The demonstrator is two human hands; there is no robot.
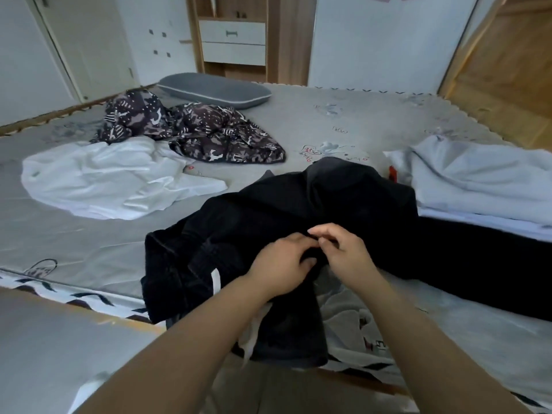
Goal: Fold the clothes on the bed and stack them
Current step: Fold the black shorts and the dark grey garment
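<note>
A black garment (298, 210) lies bunched on the near side of the bed (74, 240), part of it hanging over the front edge. My left hand (282, 264) grips a fold of it with curled fingers. Right beside it, my right hand (343, 252) pinches the same black fabric between thumb and fingers. A crumpled white garment (101, 180) lies to the left, and a dark patterned garment (191, 130) sits behind it. A long black piece (484, 264) stretches to the right.
A pale blue-white cloth (484, 180) is heaped at the right edge of the bed. A grey pillow (215, 89) lies at the far side. White drawers (233, 40) and wooden walls stand behind the bed. A grey surface (44, 339) is at the near left.
</note>
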